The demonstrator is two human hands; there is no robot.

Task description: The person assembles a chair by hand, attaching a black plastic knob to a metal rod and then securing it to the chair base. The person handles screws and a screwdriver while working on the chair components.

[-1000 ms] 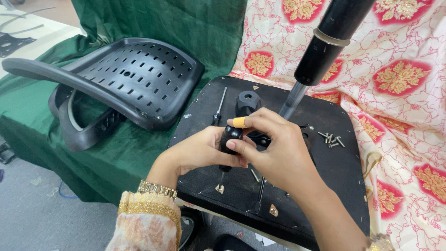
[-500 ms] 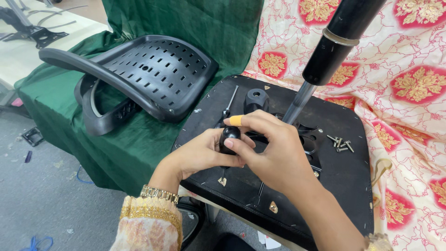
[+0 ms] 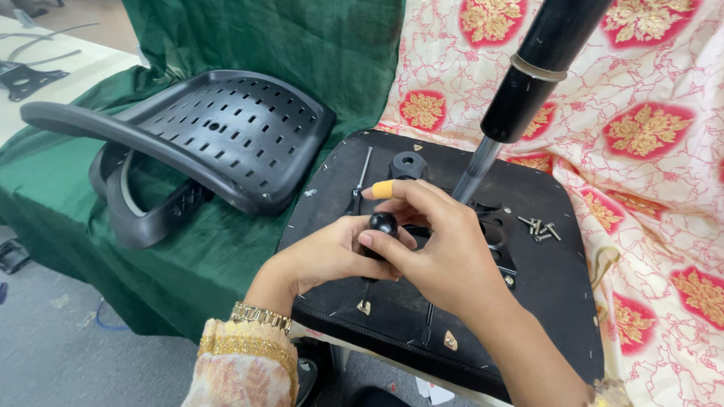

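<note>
Left of centre lay the perforated black chair back [image 3: 219,136] on green cloth, while the left hand [image 3: 332,252] and right hand [image 3: 441,249] together clasped the black round knob [image 3: 382,224] over the upturned seat base [image 3: 543,286], best gripped squarely beside the gas-lift column [image 3: 520,90].

1. A black perforated chair back [image 3: 219,136] with curved armrests lay on a green cloth [image 3: 173,249], left of the work.
2. The green cloth also hung up behind it, draped high at the rear.
3. A cream cloth with red and gold flowers [image 3: 648,151] covered the right side.
4. A small heap of screws [image 3: 539,227] lay near the right edge of the dark board.
5. A thin metal tool [image 3: 360,177] lay near the board's far left edge.
6. Grey floor [image 3: 53,354] showed at lower left.
7. Black metal parts [image 3: 26,75] rested on a pale surface at upper left.
</note>
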